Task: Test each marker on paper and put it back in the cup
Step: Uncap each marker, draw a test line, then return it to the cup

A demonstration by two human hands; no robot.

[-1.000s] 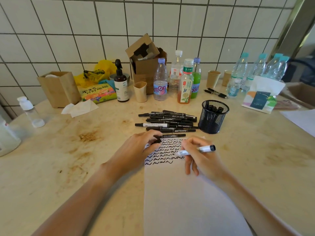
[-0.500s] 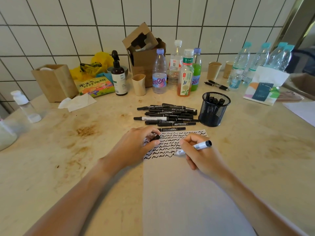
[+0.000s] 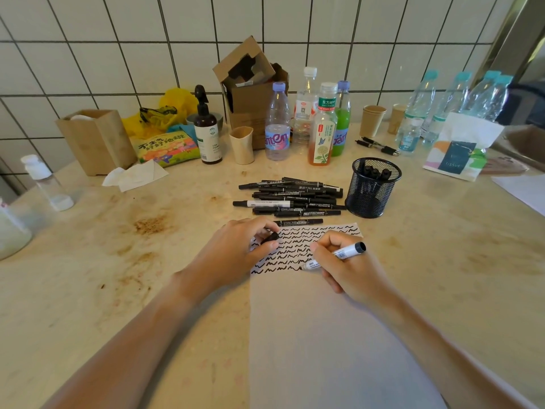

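Stained beige counter (image 3: 88,290) against a white tiled wall (image 3: 88,39). Right hand (image 3: 351,273) pinches a white marker (image 3: 336,256), tip on the paper (image 3: 324,335); since a second ago it's slid left to end the bottom squiggle row. Left hand (image 3: 233,252) still pinches the black cap (image 3: 271,238). Mesh cup (image 3: 373,187) sits beside the marker pile (image 3: 292,199).

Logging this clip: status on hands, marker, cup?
Right hand grips white-barrelled marker, tip on white paper sheet. Left hand pinches black cap. Black mesh cup unobstructed, loose black markers beside it.
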